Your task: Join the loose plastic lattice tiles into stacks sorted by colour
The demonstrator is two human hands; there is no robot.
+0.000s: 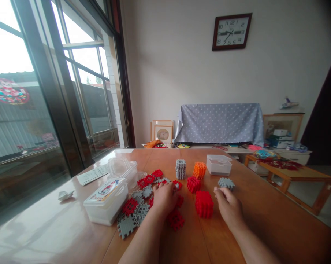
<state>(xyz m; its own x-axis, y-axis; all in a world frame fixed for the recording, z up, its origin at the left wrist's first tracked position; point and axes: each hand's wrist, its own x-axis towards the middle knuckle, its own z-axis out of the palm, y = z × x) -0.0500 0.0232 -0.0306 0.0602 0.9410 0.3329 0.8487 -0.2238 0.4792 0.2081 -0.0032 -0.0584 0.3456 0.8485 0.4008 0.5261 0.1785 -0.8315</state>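
My left hand (164, 196) reaches into a loose pile of red and grey notched tiles, its fingers curled down among them; what they hold, if anything, is hidden. Red tiles (176, 219) and grey tiles (127, 224) lie around it. My right hand (229, 207) has its fingers drawn together beside a low stack of grey tiles (226, 183), with nothing visible in them. Between my hands stand a red tile stack (204, 204) and a smaller red stack (193, 184). Behind these are an orange stack (199, 170) and a tall grey stack (181, 169).
A lidded plastic box (106, 207) with a printed label stands left of the pile, near an open clear container (129, 174). Another clear box (219, 167) sits at the back right. A printed sheet (93, 174) and a crumpled white scrap (65, 195) lie on the left.
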